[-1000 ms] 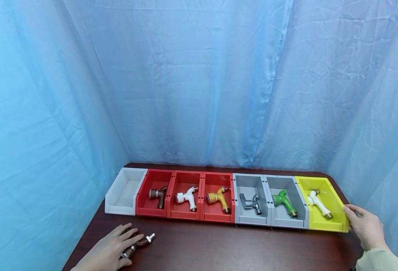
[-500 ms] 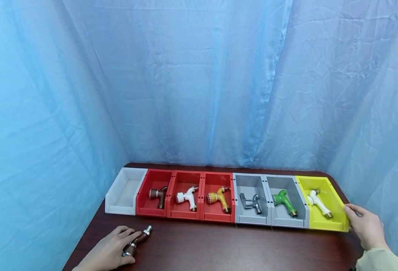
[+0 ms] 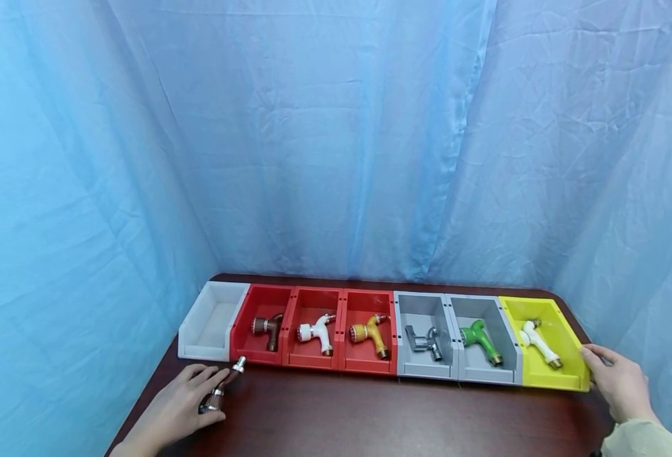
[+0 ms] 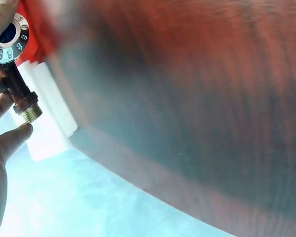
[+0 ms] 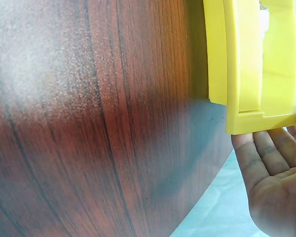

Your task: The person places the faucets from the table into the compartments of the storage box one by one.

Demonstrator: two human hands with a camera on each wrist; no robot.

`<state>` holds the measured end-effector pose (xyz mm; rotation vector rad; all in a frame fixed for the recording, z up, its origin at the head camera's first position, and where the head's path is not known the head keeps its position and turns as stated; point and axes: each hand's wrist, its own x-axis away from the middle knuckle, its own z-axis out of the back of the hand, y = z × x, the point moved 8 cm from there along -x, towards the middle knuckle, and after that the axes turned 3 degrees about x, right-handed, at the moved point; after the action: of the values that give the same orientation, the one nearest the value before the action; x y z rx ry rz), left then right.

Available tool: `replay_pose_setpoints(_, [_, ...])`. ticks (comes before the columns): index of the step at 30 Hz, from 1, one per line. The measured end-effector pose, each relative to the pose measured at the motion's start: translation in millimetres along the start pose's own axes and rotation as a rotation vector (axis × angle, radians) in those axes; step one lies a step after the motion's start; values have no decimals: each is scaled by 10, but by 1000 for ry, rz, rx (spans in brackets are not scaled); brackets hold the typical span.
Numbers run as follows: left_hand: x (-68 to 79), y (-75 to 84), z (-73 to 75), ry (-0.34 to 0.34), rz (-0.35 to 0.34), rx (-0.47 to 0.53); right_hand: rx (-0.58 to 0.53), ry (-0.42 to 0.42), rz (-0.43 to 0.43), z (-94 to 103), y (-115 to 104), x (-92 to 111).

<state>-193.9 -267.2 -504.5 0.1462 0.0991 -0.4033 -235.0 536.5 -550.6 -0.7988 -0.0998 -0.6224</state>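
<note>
Near the front left of the table, my left hand (image 3: 170, 403) grips a dark brown tap (image 3: 215, 400) by its ribbed knob and body. The tap's silver nozzle points away, close in front of the first red bin. In the left wrist view, the tap's brass threaded end (image 4: 30, 112) shows beside a fingertip, and part of its round knob face is covered by the hand. At the far right, my right hand (image 3: 622, 384) pinches the side wall of the yellow bin (image 3: 570, 339), thumb over the rim and fingers against the outside. A white tap (image 3: 538, 344) lies in that bin.
A row of bins crosses the table: a white bin (image 3: 204, 352) at left, three red ones, two grey ones, then the yellow. Inside lie a brown tap (image 3: 272, 331), a white tap (image 3: 320, 333), a yellow tap (image 3: 376, 336), a chrome tap (image 3: 424, 343) and a green tap (image 3: 481, 343).
My left hand has closed round the brown tap and moved it forward and slightly left, toward the bins, its nozzle turning away from me. The right hand has stayed on the yellow bin.
</note>
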Motion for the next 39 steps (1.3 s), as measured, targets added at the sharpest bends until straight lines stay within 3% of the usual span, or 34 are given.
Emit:
replay_pose_setpoints(7, [-84,-82,195,142,22,-26,2,3,-3,0,6,8])
replay_pose_setpoints(13, [-164,-164,262,172,63,-4,2,7,9,4,-3,2])
replay_pose_setpoints(28, [-467,-408,302,125,197,167,-7,5,11,2,6,-7])
replay_pose_setpoints(39, [-638,-493,319,89,253,206,-15,13,8,-2,19,-15])
